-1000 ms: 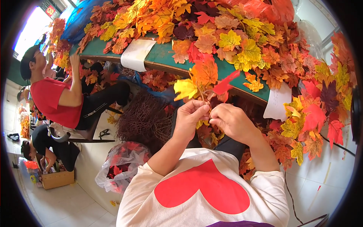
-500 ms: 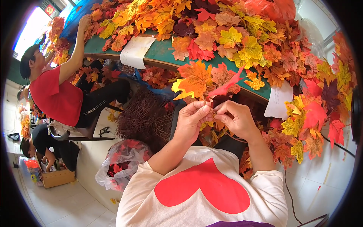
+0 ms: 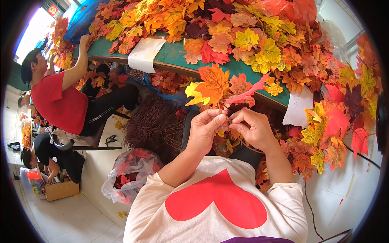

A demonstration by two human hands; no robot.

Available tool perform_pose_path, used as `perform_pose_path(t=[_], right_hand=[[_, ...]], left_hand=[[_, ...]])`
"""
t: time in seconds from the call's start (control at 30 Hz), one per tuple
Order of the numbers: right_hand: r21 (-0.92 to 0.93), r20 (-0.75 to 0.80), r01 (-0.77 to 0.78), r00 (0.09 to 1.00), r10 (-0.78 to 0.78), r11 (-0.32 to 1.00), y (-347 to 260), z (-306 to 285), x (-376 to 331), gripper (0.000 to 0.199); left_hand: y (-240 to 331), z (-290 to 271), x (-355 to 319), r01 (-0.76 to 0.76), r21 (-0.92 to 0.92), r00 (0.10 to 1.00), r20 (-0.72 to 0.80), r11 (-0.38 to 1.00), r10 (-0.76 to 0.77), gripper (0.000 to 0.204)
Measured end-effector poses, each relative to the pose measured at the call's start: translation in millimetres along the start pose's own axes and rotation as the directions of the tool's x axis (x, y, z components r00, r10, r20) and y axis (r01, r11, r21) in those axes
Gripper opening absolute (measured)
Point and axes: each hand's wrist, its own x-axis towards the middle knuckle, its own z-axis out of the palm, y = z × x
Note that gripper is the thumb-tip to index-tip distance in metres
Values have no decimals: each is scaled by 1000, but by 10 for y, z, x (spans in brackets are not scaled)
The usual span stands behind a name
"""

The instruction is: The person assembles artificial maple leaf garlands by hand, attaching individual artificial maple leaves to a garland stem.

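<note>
Worktop (image 3: 174, 54): green, running just beyond the held leaves; could snag a leaf tip at its near edge, if raised carelessly.
Leaf heap (image 3: 227, 28): piled thick across the worktop; liable to shed a few if brushed.
Brown twigs (image 3: 150, 121): tangled beneath, left of the lap; might swallow anything dropped that way.
Blue plastic (image 3: 81, 24): bunched at the far left end, contents hidden.
Clear bag (image 3: 131, 172): low on the left, loosely bunched, showing dark red leaves (image 3: 123, 181) inside.
Red bag (image 3: 293, 12): perched on the heap, too crumpled to read inside.
Cardboard box (image 3: 63, 191): open on the floor, far left, with a co-worker's hand (image 3: 52, 175) in it; holding odds and ends too small to name.
Leaf sprig (image 3: 214, 82): up above the lap, fanned in orange, yellow and red; could splay or twist if pinched unevenly.
Left hand (image 3: 210, 125): closed at thumb and forefinger, gripping the sprig's base.
Right hand (image 3: 252, 125): pinched tight right beside, on the same base, exact piece hidden.
Stems (image 3: 219, 105): thin, apt to slip or bend under a loose pinch.
</note>
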Motion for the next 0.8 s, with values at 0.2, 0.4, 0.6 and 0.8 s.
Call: perform_pose_path(t=[0.2, 0.4, 0.6, 0.8], right_hand=[[114, -68, -108, 991, 116, 988, -12, 0, 10, 15], [91, -198, 32, 980, -14, 995, 78, 101, -56, 11], [10, -315, 36, 948, -31, 999, 31, 210, -102, 12], [15, -391, 48, 920, -38, 999, 8, 272, -95, 14]], left_hand=[[-7, 14, 24, -35, 40, 999, 7, 999, 35, 10], [-42, 54, -22, -40, 29, 999, -10, 999, 40, 9], [-99, 72, -40, -27, -8, 999, -22, 1000, 27, 8], [-110, 61, -31, 57, -101, 998, 2, 993, -57, 7]])
